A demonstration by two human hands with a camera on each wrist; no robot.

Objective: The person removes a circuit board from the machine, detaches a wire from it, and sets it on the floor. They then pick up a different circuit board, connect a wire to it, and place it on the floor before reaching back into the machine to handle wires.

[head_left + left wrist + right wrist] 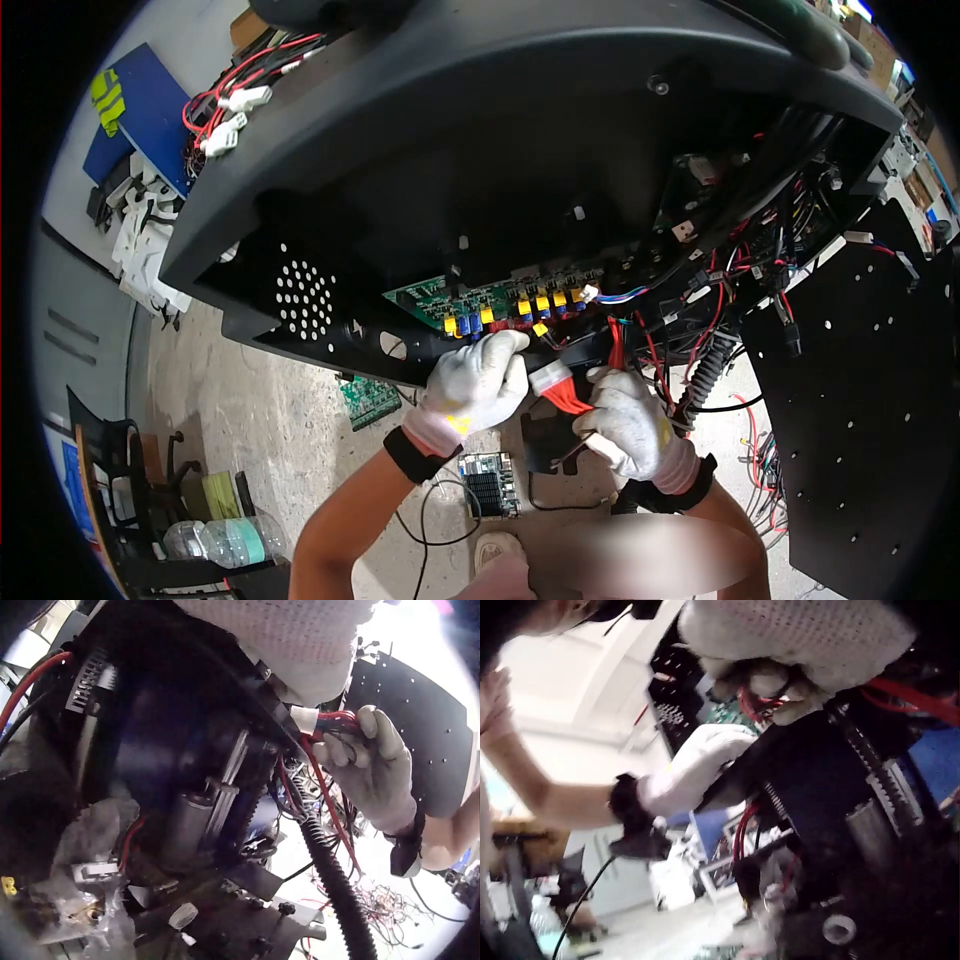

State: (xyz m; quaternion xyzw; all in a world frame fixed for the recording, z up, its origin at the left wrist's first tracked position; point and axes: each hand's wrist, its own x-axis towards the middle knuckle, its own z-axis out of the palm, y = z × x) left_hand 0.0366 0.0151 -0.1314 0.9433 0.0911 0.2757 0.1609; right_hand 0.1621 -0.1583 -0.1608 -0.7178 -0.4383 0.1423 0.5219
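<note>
A white connector (549, 377) with a bundle of red wires (569, 398) is held by the gloved right hand (630, 425), whose fingers curl round the wires in the head and left wrist views. To its left, the gloved left hand (475, 385) is at the lower edge of a black housing (380, 190), just below a green circuit board (420, 300) with yellow and blue parts; its fingers are bent, and whether they hold anything is hidden. The right glove (375, 769) and the white connector (304, 720) also show in the left wrist view.
Below on the floor lie a green board (370, 402) and a black module (489, 487) with a thin cable. A perforated black panel (860, 400) stands at the right, beside a corrugated hose (708, 370) and loose wires. White plugs (225, 133) hang at the upper left.
</note>
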